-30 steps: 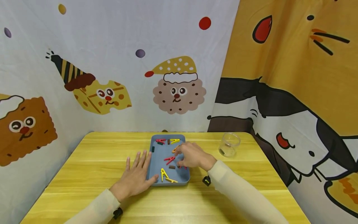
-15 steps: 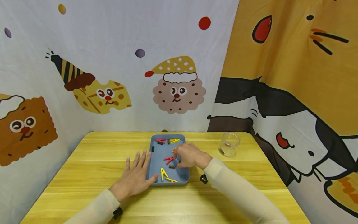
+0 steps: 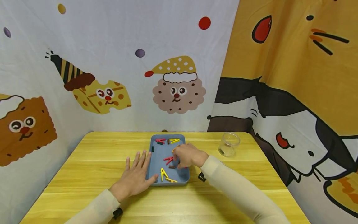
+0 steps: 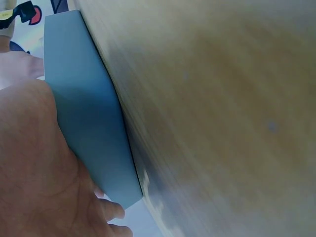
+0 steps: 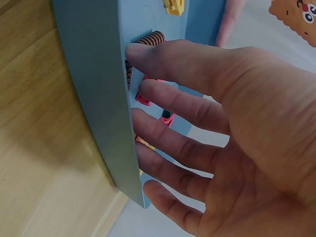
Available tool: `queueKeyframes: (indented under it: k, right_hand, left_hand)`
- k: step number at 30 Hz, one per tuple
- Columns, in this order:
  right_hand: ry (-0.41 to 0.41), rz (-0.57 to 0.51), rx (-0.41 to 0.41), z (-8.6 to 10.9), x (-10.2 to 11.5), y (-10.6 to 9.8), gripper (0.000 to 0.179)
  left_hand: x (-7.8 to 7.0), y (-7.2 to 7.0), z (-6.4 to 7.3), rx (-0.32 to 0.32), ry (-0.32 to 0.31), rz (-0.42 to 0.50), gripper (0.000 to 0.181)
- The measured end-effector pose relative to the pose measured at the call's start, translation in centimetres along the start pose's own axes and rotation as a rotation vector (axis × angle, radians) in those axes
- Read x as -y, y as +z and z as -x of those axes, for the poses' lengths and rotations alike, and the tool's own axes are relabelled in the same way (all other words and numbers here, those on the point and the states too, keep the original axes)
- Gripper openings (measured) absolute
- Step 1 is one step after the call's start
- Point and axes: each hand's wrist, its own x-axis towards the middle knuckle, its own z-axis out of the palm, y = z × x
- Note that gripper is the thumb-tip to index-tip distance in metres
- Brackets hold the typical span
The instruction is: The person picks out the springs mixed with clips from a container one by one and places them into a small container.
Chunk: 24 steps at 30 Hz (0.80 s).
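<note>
My left hand [image 3: 135,177] lies with straight, spread fingers against the near left side of the blue-grey tray [image 3: 157,160], thumb at its front corner. Over the tray's right half is my right hand [image 3: 190,155], reaching down with fingers apart. In the right wrist view its thumb overlaps a brown ribbed coil [image 5: 157,37], and the fingers slant down past the tray wall. A second dark ribbed coil [image 5: 129,74] shows below the thumb. A red clip [image 3: 168,160] lies left of that hand, and yellow clips [image 3: 163,174] lie toward the front. An orange clip [image 3: 175,148] is partly hidden by the hand.
A clear round jar [image 3: 229,144] with a small dark piece inside stands right of the tray on the wooden table [image 3: 112,146]. Red [image 3: 160,140] and yellow clips [image 3: 174,141] lie at the tray's far end, near small dark green pieces [image 3: 153,149].
My right hand has shifted a little left over the tray, now covering more of the things at its right side. The left hand has stayed in place.
</note>
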Motion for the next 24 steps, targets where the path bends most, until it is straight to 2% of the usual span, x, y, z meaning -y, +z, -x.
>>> queueKeyframes:
  k: [12, 24]
  right_hand:
    - [0.026, 0.044, 0.02, -0.73, -0.01, 0.43, 0.027]
    - [0.027, 0.032, 0.027, -0.92, 0.09, 0.54, 0.025]
  left_hand:
    - [0.0, 0.12, -0.08, 0.003, -0.004, 0.002, 0.105]
    - [0.12, 0.31, -0.26, 0.005, -0.015, 0.002, 0.106]
